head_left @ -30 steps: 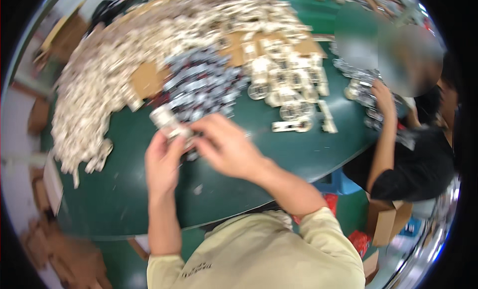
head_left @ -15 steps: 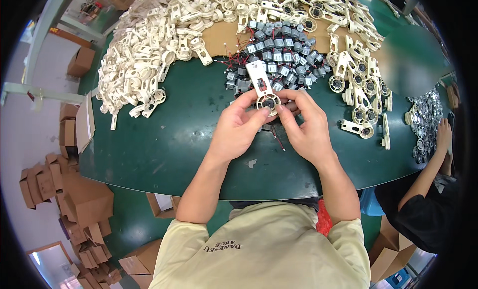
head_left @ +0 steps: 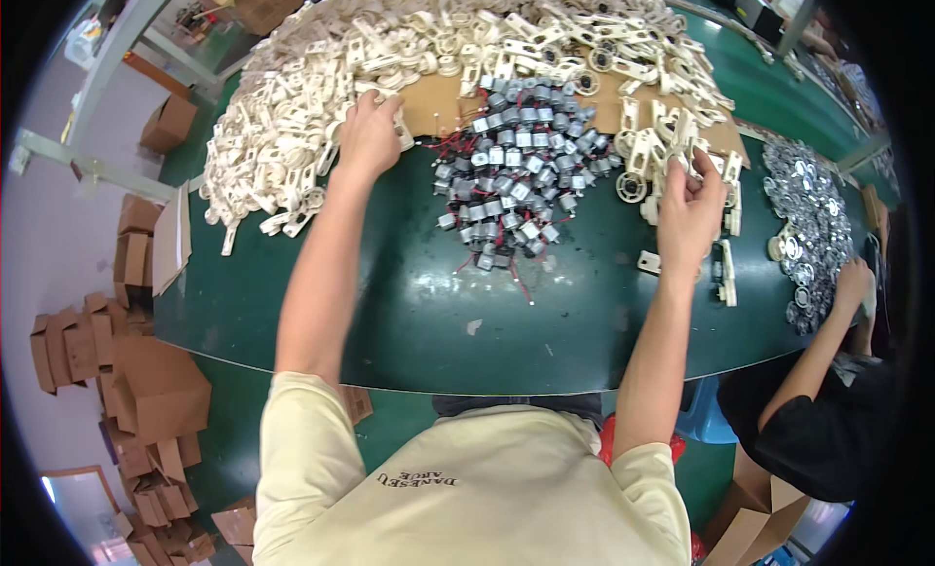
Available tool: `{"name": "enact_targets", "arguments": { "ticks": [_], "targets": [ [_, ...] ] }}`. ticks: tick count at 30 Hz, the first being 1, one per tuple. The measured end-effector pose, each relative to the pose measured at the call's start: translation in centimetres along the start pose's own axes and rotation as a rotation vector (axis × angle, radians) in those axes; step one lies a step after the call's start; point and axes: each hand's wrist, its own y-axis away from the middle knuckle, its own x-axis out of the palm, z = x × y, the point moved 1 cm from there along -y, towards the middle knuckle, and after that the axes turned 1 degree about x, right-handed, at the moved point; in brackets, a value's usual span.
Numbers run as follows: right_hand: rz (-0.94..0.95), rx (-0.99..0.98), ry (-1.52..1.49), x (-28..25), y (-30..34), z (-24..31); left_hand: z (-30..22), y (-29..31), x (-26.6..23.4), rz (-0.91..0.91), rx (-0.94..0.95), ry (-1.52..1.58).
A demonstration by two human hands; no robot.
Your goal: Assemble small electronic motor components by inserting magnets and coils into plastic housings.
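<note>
My left hand [head_left: 370,137] is at the near edge of the big heap of cream plastic housings [head_left: 282,128]. Its fingers are curled around one cream housing [head_left: 402,130], mostly covered by the hand. My right hand [head_left: 693,210] is over the smaller group at the right, its fingers closed on an upright cream housing [head_left: 683,130]. Black round centres show in some housings of that group, and one ring-ended housing [head_left: 631,186] lies left of the hand. Between my hands spreads a pile of small grey motors [head_left: 511,162] with red wires.
Brown cardboard [head_left: 429,103] lies under part of the heap on the green table [head_left: 409,322]. At the right is a pile of shiny clear or metallic parts [head_left: 808,225], with another person's hand [head_left: 855,283] beside it. Cardboard boxes [head_left: 161,391] stand on the floor at left.
My hands have parted from the housing they held together at the middle. The left went to the heap at left, the right to the group at right with a housing. The motor pile is now uncovered.
</note>
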Motion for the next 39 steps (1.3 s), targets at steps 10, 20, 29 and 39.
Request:
{"name": "enact_targets", "arguments": {
  "ticks": [10, 20, 29, 39],
  "targets": [
    [0.495, -0.127, 0.185, 3.9, 5.0, 1.2, -0.4, 0.7, -2.8, 0.025, 0.118, -0.132],
    [0.610, -0.020, 0.089, 4.1, 4.9, 1.8, -7.8, 8.7, -6.7, -0.168, -0.304, 1.232],
    [0.664, 0.411, -0.289, 2.7, 4.1, 2.3, -7.5, 10.0, -5.6, 0.317, -0.287, 2.423],
    [0.546, 0.387, -0.461, 2.1, 4.2, 3.8, -8.2, 10.4, -5.5, 0.257, -0.423, 2.162]
  ]
}}
